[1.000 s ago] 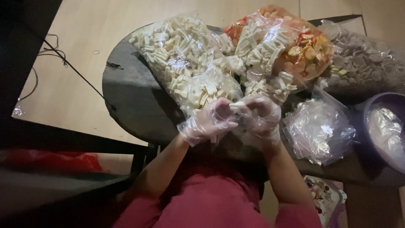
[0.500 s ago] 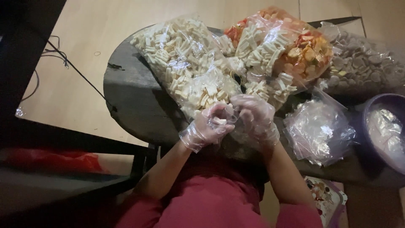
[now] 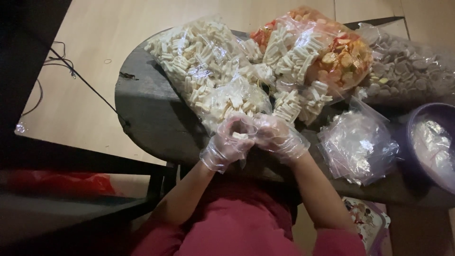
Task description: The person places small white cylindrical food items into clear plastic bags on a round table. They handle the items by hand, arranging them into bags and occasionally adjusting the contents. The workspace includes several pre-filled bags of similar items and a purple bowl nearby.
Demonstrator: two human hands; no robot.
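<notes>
Head view, looking down: both hands meet at the centre of the frame, just in front of the near edge of the dark round bench [image 3: 151, 118]. The left hand [image 3: 230, 144] and the right hand [image 3: 277, 138] both wear loose clear plastic gloves and touch each other, fingers curled inward. Between them sits a small pale snack piece [image 3: 241, 136], short and stick-shaped, off-white like the ones in the bags behind. The left grip looks closed round that piece; whether the right grip is pinching it too or only resting against it I cannot tell, as the glove film blurs the fingertips.

The step in hand seems to be handling a single piece taken from the small bag of white sticks [image 3: 234, 102] just above the hands. Any next move would call for a light, steady pinch, since the gloves are slack and slippery.

Further up the frame lie a large bag of white sticks [image 3: 194, 61] and a bag of orange snacks [image 3: 341, 57]; at the right, a heap of empty clear bags [image 3: 360, 144] beside a purple bowl [image 3: 445, 114]
</notes>
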